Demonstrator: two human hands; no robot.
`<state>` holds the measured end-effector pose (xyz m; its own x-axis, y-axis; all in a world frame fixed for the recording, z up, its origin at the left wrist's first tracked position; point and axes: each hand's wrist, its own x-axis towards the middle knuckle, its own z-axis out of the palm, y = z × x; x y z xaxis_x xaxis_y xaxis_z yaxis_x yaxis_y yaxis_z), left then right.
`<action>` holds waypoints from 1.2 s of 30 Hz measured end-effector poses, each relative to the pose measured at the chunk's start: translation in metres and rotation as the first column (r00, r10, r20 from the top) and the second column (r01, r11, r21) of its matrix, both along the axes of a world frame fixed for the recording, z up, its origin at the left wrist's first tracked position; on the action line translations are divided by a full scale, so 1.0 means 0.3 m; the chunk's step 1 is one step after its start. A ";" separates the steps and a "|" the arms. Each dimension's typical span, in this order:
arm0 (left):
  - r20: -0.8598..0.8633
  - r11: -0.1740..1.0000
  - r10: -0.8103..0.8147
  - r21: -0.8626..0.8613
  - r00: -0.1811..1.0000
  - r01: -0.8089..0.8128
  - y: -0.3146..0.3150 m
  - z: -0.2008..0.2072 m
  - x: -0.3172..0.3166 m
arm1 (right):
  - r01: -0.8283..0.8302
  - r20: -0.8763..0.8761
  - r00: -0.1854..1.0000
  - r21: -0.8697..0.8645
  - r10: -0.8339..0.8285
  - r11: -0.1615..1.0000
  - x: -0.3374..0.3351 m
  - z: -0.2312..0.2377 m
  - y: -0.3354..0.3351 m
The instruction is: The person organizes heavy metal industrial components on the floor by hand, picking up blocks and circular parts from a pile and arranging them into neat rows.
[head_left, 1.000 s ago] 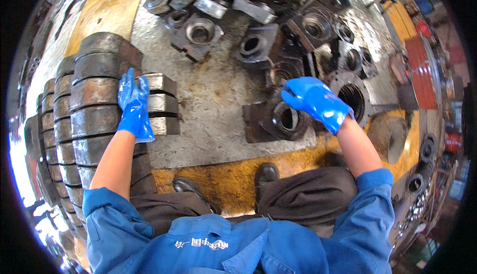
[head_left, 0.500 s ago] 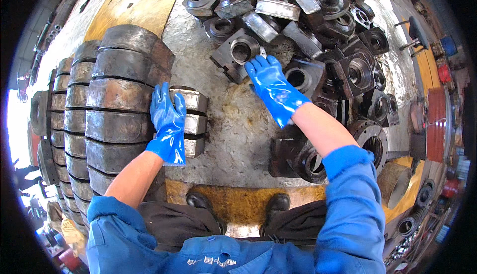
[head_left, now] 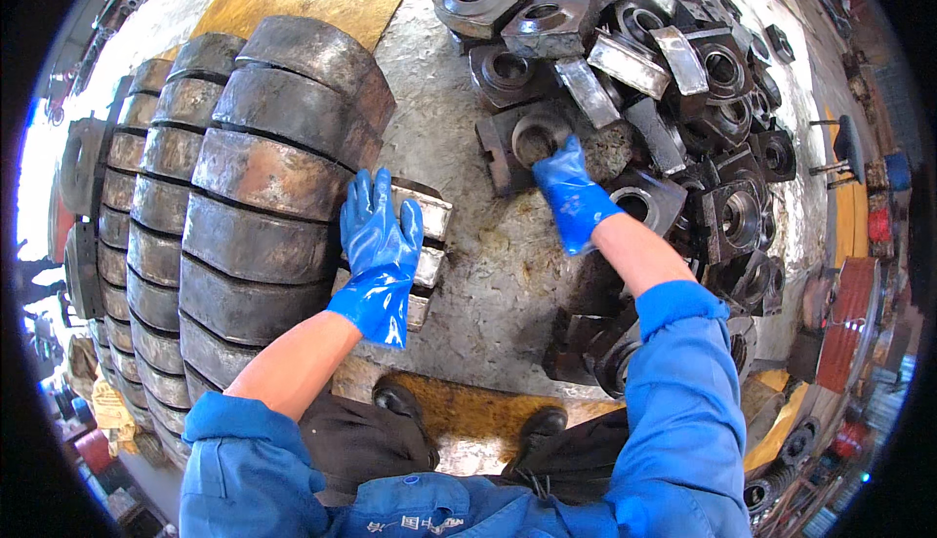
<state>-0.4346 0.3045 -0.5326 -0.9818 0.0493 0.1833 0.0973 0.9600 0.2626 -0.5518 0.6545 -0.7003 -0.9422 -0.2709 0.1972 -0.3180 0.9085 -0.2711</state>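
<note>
My left hand [head_left: 379, 236], in a blue rubber glove, lies with fingers stretched out over a short column of bright-edged metal blocks [head_left: 429, 267]. Its fingertips are beside the tall row of dark, worn blocks [head_left: 259, 221]. My right hand [head_left: 574, 192], gloved the same way, is closed on the right edge of a dark metal block with a round bore [head_left: 508, 153]. That block lies on the grey worktop at the near edge of a heap. The glove hides where the fingers meet the metal.
A heap of similar bored blocks [head_left: 722, 70] spreads over the far right. Nearer, more bored parts [head_left: 586, 343] lie by my right forearm. Several stacked rows of blocks [head_left: 161, 236] stand at the left. The grey worktop [head_left: 468, 294] has a yellowish near edge.
My view has swung left, so everything sits further right in the picture. The block under my right hand has turned and come slightly nearer. My left hand stays on the short column.
</note>
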 end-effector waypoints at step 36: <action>-0.009 0.999 0.049 0.013 0.999 -0.049 -0.029 0.020 0.013 | 0.730 0.658 0.676 -0.533 0.332 -0.428 -0.088 0.182 -0.300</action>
